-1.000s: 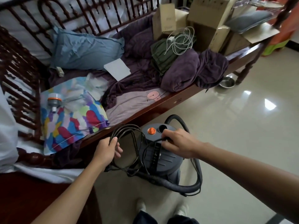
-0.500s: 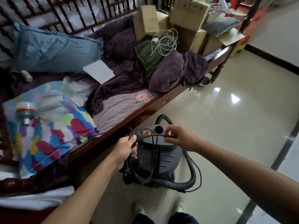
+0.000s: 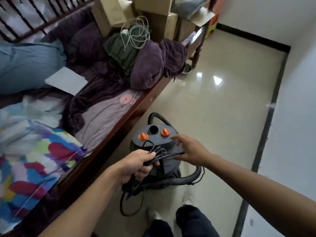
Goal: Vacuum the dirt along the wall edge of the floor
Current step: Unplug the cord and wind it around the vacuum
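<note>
A grey canister vacuum point(image 3: 154, 139) with two orange knobs and a round socket on top stands on the tiled floor beside the bed frame. Its ribbed black hose point(image 3: 172, 181) curls round the base. My left hand point(image 3: 136, 164) grips a bunch of the black power cord point(image 3: 158, 153), and loops of it hang down to the floor. My right hand point(image 3: 189, 150) hovers over the vacuum's right side with fingers spread, its thumb touching the cord's end. The white wall with its dark floor edge point(image 3: 266, 120) runs along the right.
A dark wooden bed point(image 3: 142, 108) piled with blankets, a blue pillow and cardboard boxes point(image 3: 153, 16) fills the left. A metal bowl point(image 3: 186, 70) sits on the floor by the bed leg. Glossy beige floor point(image 3: 222, 106) stretches ahead. My feet are just below the vacuum.
The view has swung right, bringing the wall into sight. My left hand has gathered the cord into a tighter bunch over the vacuum. My right hand has let go and opened.
</note>
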`<action>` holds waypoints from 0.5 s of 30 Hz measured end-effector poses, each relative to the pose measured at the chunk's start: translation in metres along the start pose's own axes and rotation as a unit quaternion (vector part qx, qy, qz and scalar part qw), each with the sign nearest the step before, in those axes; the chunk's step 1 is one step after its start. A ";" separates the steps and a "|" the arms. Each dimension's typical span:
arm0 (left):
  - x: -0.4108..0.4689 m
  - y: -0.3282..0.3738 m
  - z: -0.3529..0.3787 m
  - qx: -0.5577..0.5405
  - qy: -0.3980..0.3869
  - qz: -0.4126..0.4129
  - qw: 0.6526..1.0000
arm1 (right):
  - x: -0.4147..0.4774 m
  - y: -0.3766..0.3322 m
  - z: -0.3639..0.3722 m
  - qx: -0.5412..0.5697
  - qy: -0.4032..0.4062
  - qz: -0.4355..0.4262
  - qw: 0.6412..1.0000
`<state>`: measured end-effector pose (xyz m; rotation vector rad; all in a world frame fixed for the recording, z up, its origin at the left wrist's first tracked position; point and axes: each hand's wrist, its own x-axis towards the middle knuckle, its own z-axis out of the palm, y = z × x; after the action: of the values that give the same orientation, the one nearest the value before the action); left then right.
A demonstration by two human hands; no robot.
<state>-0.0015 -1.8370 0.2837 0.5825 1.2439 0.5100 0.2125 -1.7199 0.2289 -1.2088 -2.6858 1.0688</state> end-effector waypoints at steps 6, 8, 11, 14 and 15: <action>0.006 0.030 0.006 -0.052 -0.172 0.009 0.984 | -0.007 0.010 0.019 0.136 -0.042 -0.002 0.990; 0.013 0.035 0.002 -0.087 -0.197 0.016 0.976 | -0.001 0.012 0.021 0.238 -0.014 0.036 0.970; 0.019 0.036 -0.018 -0.165 -0.176 0.028 0.970 | -0.001 0.048 0.021 0.261 0.006 0.111 0.959; 0.022 0.027 -0.045 -0.183 -0.084 0.069 0.977 | -0.020 0.100 0.013 0.278 0.011 0.204 0.938; 0.025 0.019 -0.052 -0.155 -0.031 0.084 0.984 | -0.025 0.115 0.010 0.297 0.016 0.225 0.928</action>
<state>-0.0464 -1.7996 0.2670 0.4363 1.0340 0.8057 0.3033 -1.6884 0.1604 -1.6861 -1.8425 1.7176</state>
